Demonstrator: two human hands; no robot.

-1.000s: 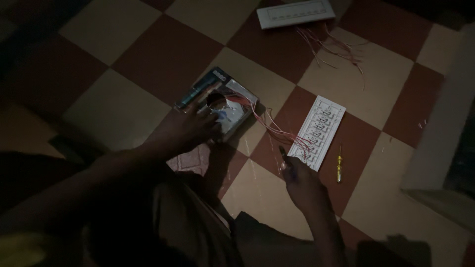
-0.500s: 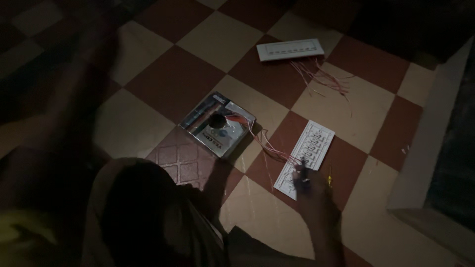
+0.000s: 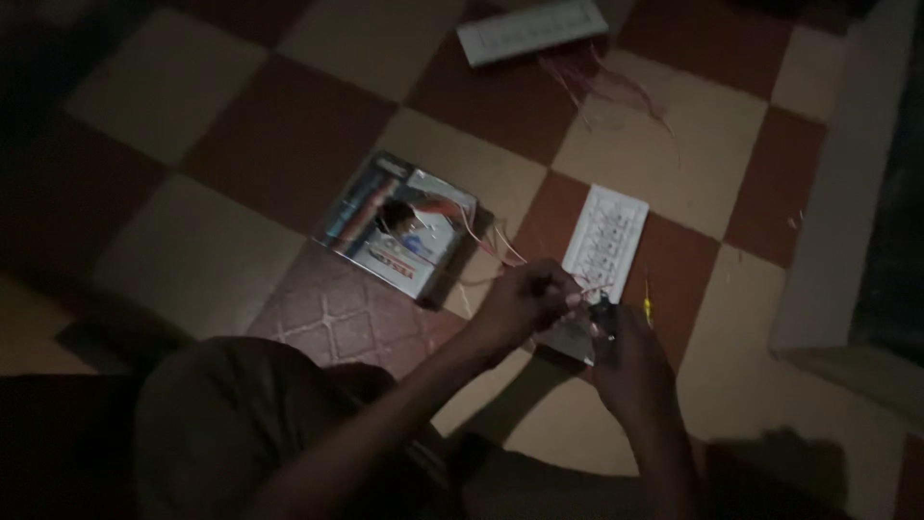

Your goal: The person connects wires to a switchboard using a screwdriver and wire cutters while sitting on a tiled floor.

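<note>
Head view: the left hand (image 3: 525, 303) pinches thin red wires (image 3: 481, 241) over the white switch panel (image 3: 606, 236). The right hand (image 3: 626, 361) has its grip closed on a small dark tool (image 3: 602, 313) beside it, above the checkered floor (image 3: 192, 250).

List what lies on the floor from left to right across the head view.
Open box of wires → left hand → near white switch panel → small yellow tool → pale raised ledge. The right hand and the far panel overlap these in order, so they are left out.

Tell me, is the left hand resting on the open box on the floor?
No, the left hand is raised beside the right hand over the near end of the white switch board, apart from the open box.
</note>
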